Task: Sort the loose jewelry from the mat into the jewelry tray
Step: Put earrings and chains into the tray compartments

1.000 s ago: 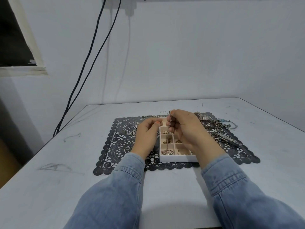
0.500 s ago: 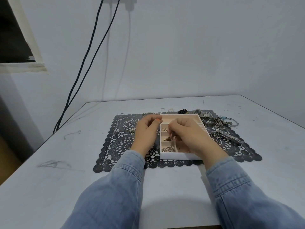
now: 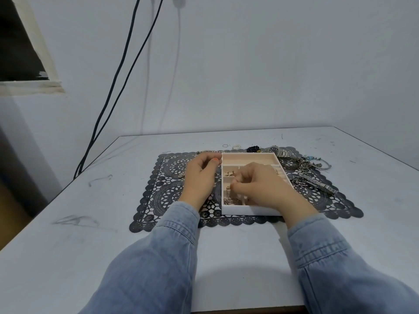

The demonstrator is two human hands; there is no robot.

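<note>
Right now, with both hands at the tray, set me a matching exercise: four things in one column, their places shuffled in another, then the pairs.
1. left hand
2. right hand
3. silver watch
4. black lace mat

A. lies under the jewelry tray
B. over the tray's compartments
C. beyond the tray's far right corner
D. beside the tray's left wall

Pairs: 1-D, 2-B, 3-C, 4-A.
</note>
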